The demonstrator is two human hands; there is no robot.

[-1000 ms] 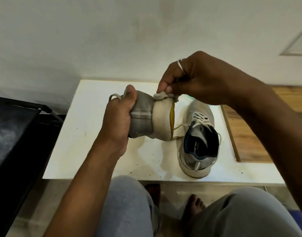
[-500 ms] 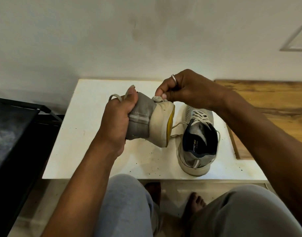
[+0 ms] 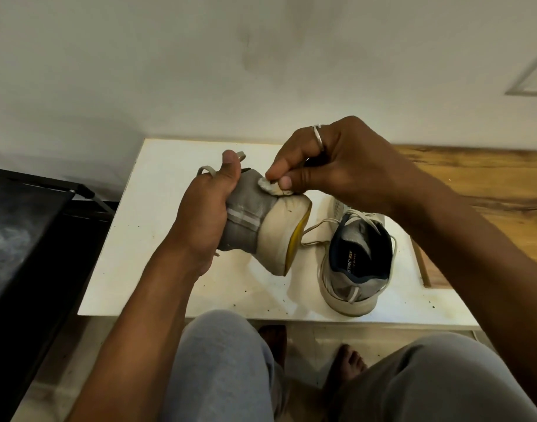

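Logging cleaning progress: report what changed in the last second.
The right hand, pinching the small wad, slid it leftward from the pale sole's top edge toward the grey upper of the held shoe. The left hand still grips that shoe; the second shoe stays on the table.

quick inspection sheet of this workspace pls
surface: white table, speckled
job's things: held shoe, sole facing right; wad pressed on its upper by the sole edge; second shoe upright on table, laces loose
clutter: nothing seen
grips: left hand grips held shoe; right hand pinches wad
cables: nothing seen
surroundings: white wall behind, black stand left, wood top right
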